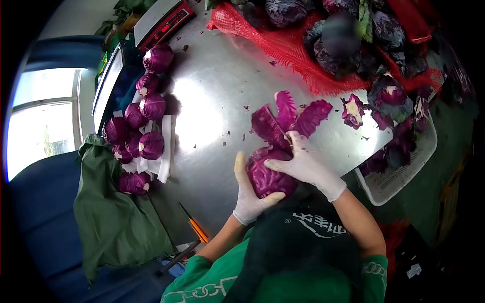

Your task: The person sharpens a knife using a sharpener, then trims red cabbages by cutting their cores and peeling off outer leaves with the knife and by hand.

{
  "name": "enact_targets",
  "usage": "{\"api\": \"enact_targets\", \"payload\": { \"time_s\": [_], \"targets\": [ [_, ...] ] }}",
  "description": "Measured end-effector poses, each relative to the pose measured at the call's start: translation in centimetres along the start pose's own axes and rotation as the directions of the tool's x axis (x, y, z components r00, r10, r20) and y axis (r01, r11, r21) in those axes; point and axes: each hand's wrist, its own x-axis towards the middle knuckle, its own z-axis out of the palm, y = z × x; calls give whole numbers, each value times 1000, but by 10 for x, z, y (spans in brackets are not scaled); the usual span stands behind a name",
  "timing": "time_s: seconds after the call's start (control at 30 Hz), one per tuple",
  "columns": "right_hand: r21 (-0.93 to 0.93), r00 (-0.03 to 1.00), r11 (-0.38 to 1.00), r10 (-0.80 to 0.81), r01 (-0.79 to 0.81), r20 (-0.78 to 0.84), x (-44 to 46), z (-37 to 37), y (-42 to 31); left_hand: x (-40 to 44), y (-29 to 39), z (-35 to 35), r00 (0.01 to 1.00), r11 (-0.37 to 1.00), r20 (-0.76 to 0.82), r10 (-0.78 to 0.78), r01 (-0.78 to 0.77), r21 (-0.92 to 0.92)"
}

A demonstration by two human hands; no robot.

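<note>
Along the left side of the metal table point(192, 177), a cluster of trimmed red cabbages point(151, 146) is gathered, and at the table's near left edge an orange-handled knife point(198, 228) is laid. By the gloved left hand point(250, 199), the left and lower side of the held cabbage point(268, 177) is cupped, at the middle of the table's near edge; whether its weight is borne by the table cannot be told. A dense, fairly heavy, firm head is to be expected, perhaps slippery where glossy, so it is best cradled low on its round sides. Over the table's middle, purple leaves point(313, 117) are splayed; these are judged light and crisp, easily torn, and better grasped near the thick rib. By the gloved right hand point(310, 164), the cabbage's upper right is gripped, with bent fingers set against a leaf. Toward the table's far right, a red mesh sack point(283, 50) is spread beneath darker cabbages point(285, 11); beside its right edge, a white basket point(376, 194) is placed.
</note>
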Motion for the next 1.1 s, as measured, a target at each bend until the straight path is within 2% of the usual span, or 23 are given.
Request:
{"api": "enact_targets", "payload": {
  "time_s": [0.03,0.13,0.17,0.23,0.27,0.37,0.4,0.43,0.47,0.5,0.53,0.57,0.6,0.7,0.73,0.77,0.8,0.83,0.87,0.9,0.93,1.0,1.1],
  "targets": [
    [-54,993,997,58,-52,105,2,-5,-11,-1,0,-7,989,876,89,121,-149,459],
    [-10,977,1000,1,1,213,21,1,4,-4,2,-4,981,874,112,156,-190,447],
    [13,989,999,-47,46,140,22,5,10,-2,4,-5,976,867,142,168,-215,450],
    [162,974,977,104,-138,203,27,2,19,0,5,-7,947,828,230,223,-309,468],
    [145,979,974,157,-175,128,23,1,22,-1,1,-5,916,778,270,298,-397,486],
    [208,991,969,133,-137,35,2,4,23,-18,-4,7,937,811,135,321,-346,472],
    [268,988,954,150,-137,-30,-7,3,19,-27,-11,15,971,957,-1,238,-235,172],
    [220,976,954,216,-202,-39,-13,2,16,-30,-14,20,988,978,-99,117,-132,-161],
    [273,980,953,168,-134,-104,-16,10,21,-29,-11,23,987,976,-109,122,-139,-167],
    [209,965,978,53,2,-259,-20,22,29,-30,-5,24,976,848,-53,-210,155,-506],
    [126,915,983,-73,134,-398,-23,37,38,-31,1,25,871,531,111,-479,389,-753],
    [47,862,976,-164,211,-479,-22,44,41,-28,7,25,839,497,116,-531,419,-760],
    [45,858,975,-171,220,-484,-20,42,44,-24,13,24,845,503,112,-524,412,-760],
    [273,904,960,64,60,-423,-9,23,50,-15,17,23,869,582,144,-473,431,-690],
    [249,846,966,80,64,-527,0,12,63,-10,6,26,929,757,35,-368,322,-568],
    [139,785,990,96,-12,-612,9,-3,80,-6,-2,29,971,888,-50,-236,194,-417],
    [221,757,975,131,17,-640,15,-18,88,1,-3,28,974,890,-36,-224,189,-416],
    [199,724,977,84,75,-685,6,-30,93,10,-3,26,996,987,-57,-73,64,-145],
    [174,688,977,42,124,-725,-13,-48,74,20,-2,23,996,988,-33,78,-73,134],
    [159,656,946,-70,283,-751,-21,-51,71,28,14,23,990,932,-3,143,-134,337],
    [196,774,964,-14,177,-634,-37,-55,60,38,21,26,969,857,38,243,-233,459],
    [81,744,948,-187,308,-641,-49,-34,53,55,36,34,968,805,96,231,-245,540],
    [-102,609,899,-368,425,-703,-51,-11,50,70,42,49,953,735,204,224,-303,607]
  ]
}}
